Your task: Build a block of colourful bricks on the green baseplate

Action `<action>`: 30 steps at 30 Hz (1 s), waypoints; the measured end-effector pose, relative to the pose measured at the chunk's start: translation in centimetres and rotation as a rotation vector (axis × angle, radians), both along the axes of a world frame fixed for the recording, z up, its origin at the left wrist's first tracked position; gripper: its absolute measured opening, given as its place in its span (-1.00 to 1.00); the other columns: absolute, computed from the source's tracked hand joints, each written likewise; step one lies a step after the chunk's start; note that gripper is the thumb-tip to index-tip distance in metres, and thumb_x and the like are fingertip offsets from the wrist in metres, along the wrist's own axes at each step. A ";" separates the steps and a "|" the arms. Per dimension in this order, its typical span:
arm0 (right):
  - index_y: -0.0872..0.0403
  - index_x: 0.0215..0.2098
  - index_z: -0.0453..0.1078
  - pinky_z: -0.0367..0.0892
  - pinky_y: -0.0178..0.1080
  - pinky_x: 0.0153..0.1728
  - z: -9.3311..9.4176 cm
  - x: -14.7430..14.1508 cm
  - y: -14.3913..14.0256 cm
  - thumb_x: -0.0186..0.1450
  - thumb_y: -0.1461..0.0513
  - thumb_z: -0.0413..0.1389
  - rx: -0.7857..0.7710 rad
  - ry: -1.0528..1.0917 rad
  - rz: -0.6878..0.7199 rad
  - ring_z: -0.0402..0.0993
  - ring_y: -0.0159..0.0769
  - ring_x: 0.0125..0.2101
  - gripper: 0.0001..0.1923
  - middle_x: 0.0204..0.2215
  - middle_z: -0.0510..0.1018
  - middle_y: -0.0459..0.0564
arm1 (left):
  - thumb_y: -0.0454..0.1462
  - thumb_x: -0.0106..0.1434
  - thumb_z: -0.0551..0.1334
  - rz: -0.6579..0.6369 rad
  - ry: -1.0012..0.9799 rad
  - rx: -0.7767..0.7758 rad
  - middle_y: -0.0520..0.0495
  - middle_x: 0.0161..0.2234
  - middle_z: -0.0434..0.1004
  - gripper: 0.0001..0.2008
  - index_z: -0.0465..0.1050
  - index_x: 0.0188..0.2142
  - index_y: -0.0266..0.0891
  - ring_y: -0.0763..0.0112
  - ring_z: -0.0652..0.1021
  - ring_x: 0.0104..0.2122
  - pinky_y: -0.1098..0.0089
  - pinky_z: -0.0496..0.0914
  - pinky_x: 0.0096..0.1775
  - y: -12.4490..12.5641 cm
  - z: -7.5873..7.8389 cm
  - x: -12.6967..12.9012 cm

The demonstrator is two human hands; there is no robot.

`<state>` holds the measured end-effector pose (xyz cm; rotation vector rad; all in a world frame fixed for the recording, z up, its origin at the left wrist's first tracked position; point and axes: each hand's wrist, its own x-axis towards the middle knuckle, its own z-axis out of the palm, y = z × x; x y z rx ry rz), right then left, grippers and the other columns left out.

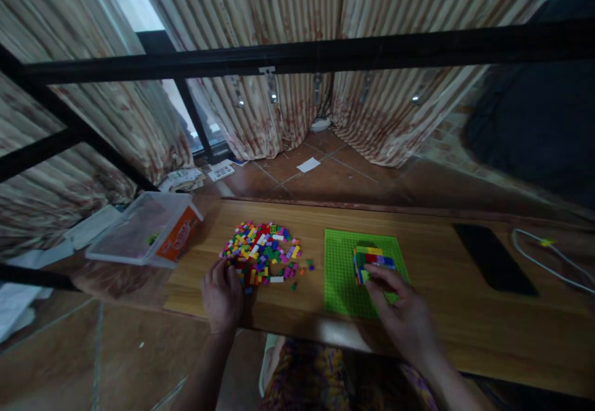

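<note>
The head camera looks down on a wooden table (446, 312) set in front of striped curtains (260, 8), with a black metal bar (325, 54) crossing the upper part of the view.

The left hand (221, 296) rests at the near left edge of a pile of small coloured building bricks (263, 253). Its fingers (227, 269) are curled down onto the nearest bricks. The picture is too dim and small to show whether it has pinched one up, so its grip cannot be told.

The right hand (402, 315) reaches onto a green baseplate (341, 274) that lies flat on the table, just right of the pile. Its fingertips (374, 273) touch the near side of a small multicoloured brick wall (372, 257) standing on the plate. The fingers seem pressed against it rather than closed around it.

At the table's left end a clear plastic tub with an orange label (149, 228) lies tilted. To the right, well apart from the plate, lie a dark phone (493, 256) and a white cable (548, 259). Papers (186, 178) are scattered on the tiled floor (334, 172) beyond the table.
</note>
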<state>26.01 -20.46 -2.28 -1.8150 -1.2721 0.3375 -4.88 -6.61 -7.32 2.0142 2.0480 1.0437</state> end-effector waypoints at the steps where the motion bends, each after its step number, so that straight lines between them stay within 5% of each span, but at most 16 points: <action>1: -0.03 -0.03 0.44 0.45 -0.18 -0.20 0.0 -0.9 0.4 0.34 0.11 0.05 -0.003 -0.011 0.045 0.55 -0.24 -0.23 -0.72 -0.16 0.59 0.01 | -0.18 0.36 0.01 0.009 0.002 0.004 -0.27 -0.05 0.50 -0.67 0.44 -0.06 -0.28 0.11 0.46 -0.01 0.10 0.36 0.05 -0.1 0.0 0.0; 6: -0.01 -0.06 0.43 0.41 -0.17 -0.14 -0.2 -6.6 4.7 0.32 0.28 0.01 -0.013 -0.127 0.324 0.51 -0.23 -0.18 -0.73 -0.21 0.57 0.00 | -0.19 0.37 0.01 0.012 -0.017 0.021 -0.27 -0.04 0.50 -0.66 0.44 -0.04 -0.30 0.13 0.47 -0.01 0.11 0.37 0.05 -0.3 -0.1 0.1; 10: 0.01 -0.13 0.46 0.39 -0.15 -0.11 -1.7 -9.3 8.4 0.25 0.37 0.01 -0.064 -0.267 0.408 0.50 -0.20 -0.18 -0.71 -0.22 0.57 0.01 | -0.21 0.37 0.03 0.010 -0.043 0.018 -0.25 -0.04 0.50 -0.68 0.43 -0.03 -0.29 0.14 0.46 0.00 0.12 0.36 0.06 -0.5 -0.2 0.2; 22: 0.09 0.04 0.46 0.20 -0.14 0.10 -0.3 -12.6 14.8 0.24 0.33 0.06 -0.304 -0.464 0.536 0.35 -0.10 -0.01 -0.60 -0.08 0.49 0.12 | -0.23 0.37 0.07 -0.006 -0.093 0.050 -0.19 -0.04 0.49 -0.71 0.41 0.01 -0.23 0.20 0.48 -0.02 0.15 0.38 0.04 -0.8 -0.3 0.2; 30: 0.11 -0.11 0.48 0.23 -0.08 0.03 0.1 -13.5 15.8 0.24 0.30 0.10 -0.354 -0.563 0.559 0.34 -0.06 -0.03 -0.75 -0.12 0.50 0.17 | -0.19 0.37 0.07 -0.007 -0.058 0.028 -0.22 -0.03 0.50 -0.68 0.43 -0.01 -0.29 0.18 0.48 -0.02 0.16 0.37 0.05 -0.7 -0.3 0.0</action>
